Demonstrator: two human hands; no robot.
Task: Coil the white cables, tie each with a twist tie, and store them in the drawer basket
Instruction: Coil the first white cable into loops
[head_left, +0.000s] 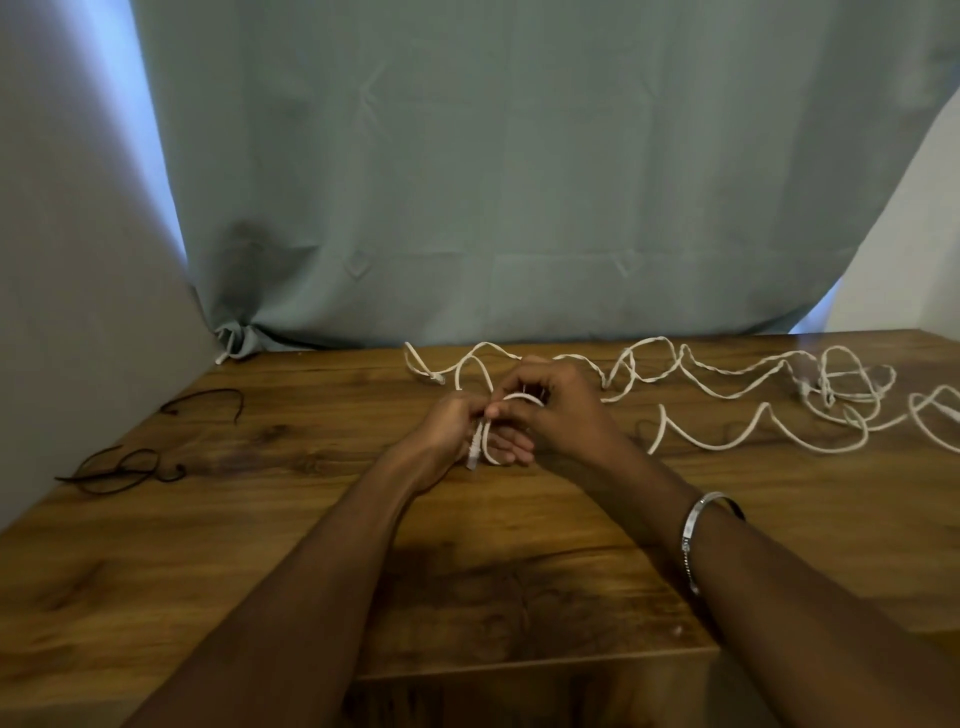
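Loose white cable (748, 436) snakes in wavy loops across the far right half of the wooden table (260, 545). My left hand (452, 431) pinches one end of it, with the clear plug hanging down below the fingers. My right hand (556, 405) grips a small loop of the same cable just beside the left hand. A second stretch of white cable (727, 371) runs along the table's far edge. Two black twist ties (208, 402) (124, 467) lie on the left side of the table.
A grey-green curtain (519, 182) hangs behind the table's far edge. A pale wall panel (78, 260) borders the left side. A silver bangle sits on my right wrist. The drawer basket is not in sight.
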